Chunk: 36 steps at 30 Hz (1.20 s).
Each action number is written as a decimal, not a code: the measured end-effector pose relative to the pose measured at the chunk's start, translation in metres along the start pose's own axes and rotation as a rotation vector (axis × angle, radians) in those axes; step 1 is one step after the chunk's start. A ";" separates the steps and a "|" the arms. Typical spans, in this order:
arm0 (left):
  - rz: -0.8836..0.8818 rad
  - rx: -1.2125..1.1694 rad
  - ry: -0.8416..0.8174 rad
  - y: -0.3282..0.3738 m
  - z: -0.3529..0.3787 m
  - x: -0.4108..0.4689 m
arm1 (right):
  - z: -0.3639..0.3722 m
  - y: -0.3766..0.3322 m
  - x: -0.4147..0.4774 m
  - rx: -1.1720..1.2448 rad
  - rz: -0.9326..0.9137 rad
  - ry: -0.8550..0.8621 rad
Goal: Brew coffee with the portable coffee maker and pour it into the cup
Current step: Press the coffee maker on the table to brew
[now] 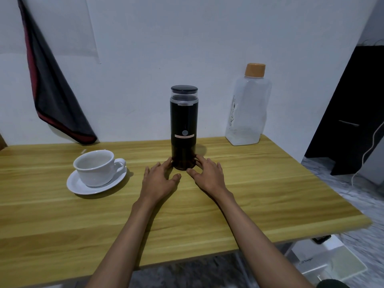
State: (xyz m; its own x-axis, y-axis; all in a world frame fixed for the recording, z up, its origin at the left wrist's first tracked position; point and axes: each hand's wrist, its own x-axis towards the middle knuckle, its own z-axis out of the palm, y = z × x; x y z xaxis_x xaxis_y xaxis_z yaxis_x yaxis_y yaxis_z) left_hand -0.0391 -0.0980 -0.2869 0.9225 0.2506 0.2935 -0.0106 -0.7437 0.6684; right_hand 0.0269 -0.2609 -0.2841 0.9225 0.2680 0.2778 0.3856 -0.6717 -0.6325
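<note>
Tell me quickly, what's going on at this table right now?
A person's left hand and right hand lie open on the wooden table, fingers at either side of the base of the tall black cylindrical coffee maker, which stands upright with its lid on. The white ceramic cup sits empty on its saucer to the left.

The coffee maker (183, 125) is being recorded as black, with a clear upper section and a pale pinkish band low on the body (lettering too small to read). The cup (94, 169) and saucer (79, 187) are being logged as plain white. Yellow-tan wood grain with lighter stripes is being noted on the table (270, 194). The bottle (247, 109) is being seen as clear, its cap (255, 70) orange-tan. The hanging cloth (52, 90) is being read as dark grey edged in red.
</note>
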 end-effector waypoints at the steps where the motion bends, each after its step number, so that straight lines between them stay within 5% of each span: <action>1: -0.003 -0.003 0.004 0.000 0.000 0.000 | 0.000 0.000 0.000 0.000 -0.001 0.000; 36: 0.011 0.080 -0.026 -0.002 0.001 0.002 | -0.003 0.001 0.003 -0.024 -0.022 -0.017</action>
State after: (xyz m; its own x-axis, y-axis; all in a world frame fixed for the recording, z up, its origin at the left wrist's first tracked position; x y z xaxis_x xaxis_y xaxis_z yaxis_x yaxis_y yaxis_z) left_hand -0.0370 -0.0962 -0.2884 0.9323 0.2269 0.2817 0.0093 -0.7935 0.6085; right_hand 0.0299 -0.2627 -0.2815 0.9139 0.2948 0.2791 0.4058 -0.6816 -0.6088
